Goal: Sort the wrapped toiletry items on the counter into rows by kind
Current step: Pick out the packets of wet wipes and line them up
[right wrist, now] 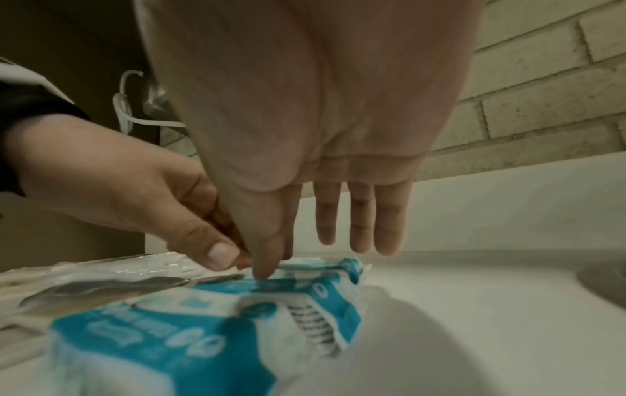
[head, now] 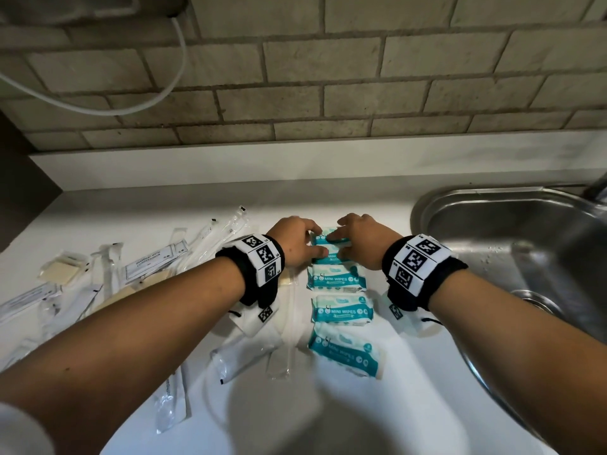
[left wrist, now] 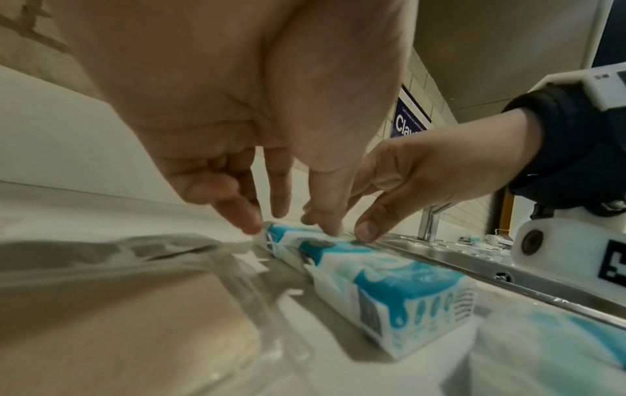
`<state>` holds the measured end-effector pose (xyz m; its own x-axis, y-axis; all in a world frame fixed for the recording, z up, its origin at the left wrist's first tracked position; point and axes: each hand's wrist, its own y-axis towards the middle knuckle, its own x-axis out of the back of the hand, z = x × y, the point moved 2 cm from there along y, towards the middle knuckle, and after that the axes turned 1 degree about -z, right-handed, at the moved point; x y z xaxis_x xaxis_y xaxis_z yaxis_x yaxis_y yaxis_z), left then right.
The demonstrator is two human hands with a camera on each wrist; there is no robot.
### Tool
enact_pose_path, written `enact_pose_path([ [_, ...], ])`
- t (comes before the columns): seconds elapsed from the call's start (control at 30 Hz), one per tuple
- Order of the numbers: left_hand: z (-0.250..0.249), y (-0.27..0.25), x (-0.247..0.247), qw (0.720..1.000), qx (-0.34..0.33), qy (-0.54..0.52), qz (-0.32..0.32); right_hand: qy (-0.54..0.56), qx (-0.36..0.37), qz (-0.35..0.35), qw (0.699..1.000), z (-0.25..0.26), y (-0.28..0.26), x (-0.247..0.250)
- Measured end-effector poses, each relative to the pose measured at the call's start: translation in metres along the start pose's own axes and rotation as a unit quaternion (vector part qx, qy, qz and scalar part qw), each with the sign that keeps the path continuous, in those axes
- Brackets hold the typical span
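Because the wipes packs make one line beside the sink (head: 512, 231), I keep my left hand (head: 295, 239) and right hand (head: 359, 239) on the farthest wipes pack (head: 323, 241) on the worktop (head: 410, 372), fingertips pressing lightly, nothing gripped, I judge to square it.

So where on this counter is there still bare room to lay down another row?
Bare counter runs along the backsplash, behind both hands and left of the sink. A narrower strip lies between the wipes column and the sink rim. The left side is crowded with loose clear-wrapped items.
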<state>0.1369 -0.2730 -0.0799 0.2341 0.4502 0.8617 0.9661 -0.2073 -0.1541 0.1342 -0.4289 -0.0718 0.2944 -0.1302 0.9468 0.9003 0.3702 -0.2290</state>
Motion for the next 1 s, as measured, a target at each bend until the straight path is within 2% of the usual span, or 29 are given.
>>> enact_pose_path([
  [0.1, -0.001, -0.007, 0.008, 0.999, -0.040, 0.026, -0.021, 0.033, 0.046, -0.014, 0.998, 0.007, -0.022, 0.003],
  [0.23, -0.001, -0.020, 0.013, 0.996, -0.081, 0.035, 0.008, 0.049, 0.087, 0.051, 0.994, 0.017, -0.054, -0.002],
  [0.33, -0.003, -0.028, 0.005, 0.995, -0.084, 0.035, 0.036, 0.034, 0.096, 0.083, 0.991, 0.020, -0.066, -0.012],
  [0.43, -0.005, -0.030, -0.002, 0.993, -0.080, 0.051, 0.062, 0.042, 0.096, 0.073, 0.992, 0.023, -0.068, -0.015],
  [0.73, -0.003, -0.024, -0.004, 0.988, -0.112, 0.098, 0.029, 0.031, 0.113, 0.057, 0.991, 0.026, -0.063, -0.017],
  [1.0, 0.002, -0.017, -0.003, 0.984, -0.141, 0.100, 0.040, 0.033, 0.119, 0.048, 0.991, 0.025, -0.059, -0.018],
])
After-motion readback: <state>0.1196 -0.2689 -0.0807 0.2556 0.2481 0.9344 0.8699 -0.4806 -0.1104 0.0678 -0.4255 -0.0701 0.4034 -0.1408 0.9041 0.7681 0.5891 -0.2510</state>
